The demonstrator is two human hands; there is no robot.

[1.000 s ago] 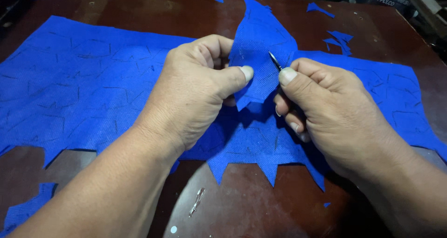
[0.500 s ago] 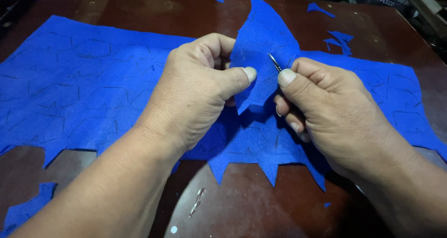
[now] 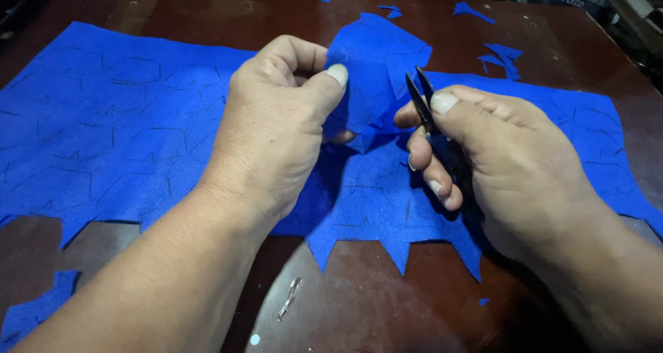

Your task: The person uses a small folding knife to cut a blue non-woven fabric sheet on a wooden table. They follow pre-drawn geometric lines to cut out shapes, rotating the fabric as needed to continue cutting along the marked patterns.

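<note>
A dark reddish-brown worktop carries a large blue fabric sheet marked with dark cut lines; its near edge is cut into a row of points. Small blue scraps lie at the far right, and another blue scrap lies at the near left corner.

Both forearms enter from the near edge and converge over the middle of the sheet. The left hand is curled, knuckles up, thumb and fingers pinched on a raised fold of fabric, which stands up from the sheet between the two hands. The right hand is closed around small black snips, thumb pressed along the handle, fingers curled beneath. The blades point upward and stand slightly apart, just right of the raised fold; contact with the fabric cannot be determined.

Compared with the frame half a second before, the raised fold is shorter and broader, and the blades are clear of its edge rather than against it.
</note>
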